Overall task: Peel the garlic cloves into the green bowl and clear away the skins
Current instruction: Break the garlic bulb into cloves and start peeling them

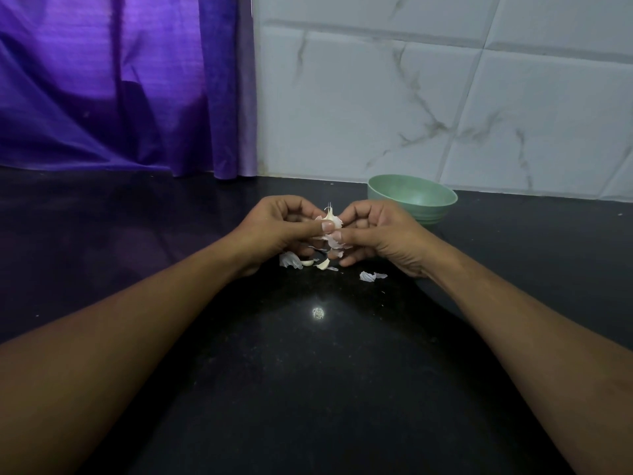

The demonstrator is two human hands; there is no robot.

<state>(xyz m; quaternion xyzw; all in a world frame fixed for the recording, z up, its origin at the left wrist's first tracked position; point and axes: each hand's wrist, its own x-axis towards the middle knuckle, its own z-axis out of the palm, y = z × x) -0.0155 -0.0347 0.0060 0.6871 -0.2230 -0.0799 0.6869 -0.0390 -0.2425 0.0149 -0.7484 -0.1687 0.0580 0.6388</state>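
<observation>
White garlic clove [329,221]: fingers [310,230] of your left hand [279,231] and right hand [382,236] pinch it above skins [290,260] on the bench [318,371].

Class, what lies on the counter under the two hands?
Loose garlic skins and a small clove lie on the black counter. The left hand and right hand hide anything directly beneath.

We've got a black speckled counter [308,389] w/ the green bowl [432,214] standing at the back, & loose garlic skins [290,260] plus two cloves [323,264] lying mid-counter.
</observation>
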